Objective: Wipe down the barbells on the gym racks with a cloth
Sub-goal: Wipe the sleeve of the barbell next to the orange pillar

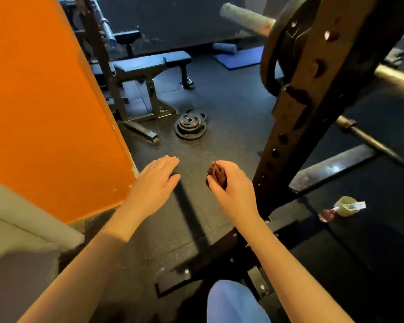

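Now, orange wall [44, 101]: nine o'clock, close beside your left arm; keep that elbow clear as you turn.
Rack upright [308, 108]: one to four o'clock, just beside your right hand; reach round it.
Near barbell [397, 79]: two o'clock, racked behind the upright and carrying a weight plate [272, 64]; probably the next bar to wipe. Wrap the cloth round the shaft and stroke along it.
Far barbell [103, 22]: eleven o'clock, well apart on a second rack.
Plate stack [190, 127]: twelve o'clock, on the floor; a likely trip point.
Left hand [154, 180]: fingers straight, holding nothing; free to steady the bar.
Right hand [233, 185]: fingers curled round the cloth.
Cloth [217, 174]: dark red-brown wad, touching no bar; open it out for a broader face.
Bottle [345, 206]: four o'clock, lying near the rack base; mind your feet.
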The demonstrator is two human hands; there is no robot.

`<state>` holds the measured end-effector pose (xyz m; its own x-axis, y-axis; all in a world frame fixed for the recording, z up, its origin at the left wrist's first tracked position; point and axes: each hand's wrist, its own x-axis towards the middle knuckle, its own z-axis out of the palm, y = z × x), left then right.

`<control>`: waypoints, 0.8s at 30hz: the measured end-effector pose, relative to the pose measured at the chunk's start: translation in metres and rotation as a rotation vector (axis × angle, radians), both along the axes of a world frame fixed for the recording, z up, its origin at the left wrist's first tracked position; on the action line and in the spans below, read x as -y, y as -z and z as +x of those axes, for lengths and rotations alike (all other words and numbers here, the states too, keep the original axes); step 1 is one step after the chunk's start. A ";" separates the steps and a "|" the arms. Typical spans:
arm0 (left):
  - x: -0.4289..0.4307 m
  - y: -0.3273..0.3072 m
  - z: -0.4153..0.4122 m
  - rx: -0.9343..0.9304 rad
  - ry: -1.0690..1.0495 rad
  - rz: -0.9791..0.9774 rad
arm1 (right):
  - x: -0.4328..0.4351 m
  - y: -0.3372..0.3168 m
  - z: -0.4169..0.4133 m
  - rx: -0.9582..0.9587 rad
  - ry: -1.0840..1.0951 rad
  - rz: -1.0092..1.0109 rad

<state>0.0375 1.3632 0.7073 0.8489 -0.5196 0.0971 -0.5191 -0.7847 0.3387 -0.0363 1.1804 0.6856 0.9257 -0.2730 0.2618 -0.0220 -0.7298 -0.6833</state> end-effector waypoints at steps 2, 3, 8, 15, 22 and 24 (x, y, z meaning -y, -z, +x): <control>-0.027 0.043 0.002 -0.031 0.037 -0.023 | -0.026 0.040 0.002 0.025 0.095 0.084; -0.044 0.060 -0.001 -0.073 0.022 -0.050 | -0.041 0.055 0.001 0.020 0.122 0.136; -0.128 0.082 -0.025 -0.235 -0.066 -0.135 | -0.104 0.074 -0.018 -0.073 0.116 0.178; -0.167 0.027 -0.020 -0.226 -0.063 -0.215 | -0.153 0.019 -0.023 -0.034 0.120 0.212; -0.162 0.002 0.002 -0.218 0.024 -0.231 | -0.163 -0.008 -0.009 -0.021 0.168 0.187; -0.159 -0.001 0.018 -0.217 0.038 -0.244 | -0.161 -0.010 0.003 0.000 0.187 0.167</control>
<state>0.0559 1.5222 0.7084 0.8439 -0.5349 0.0410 -0.4412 -0.6486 0.6203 -0.0333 1.3414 0.6959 0.8551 -0.4789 0.1987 -0.1460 -0.5901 -0.7940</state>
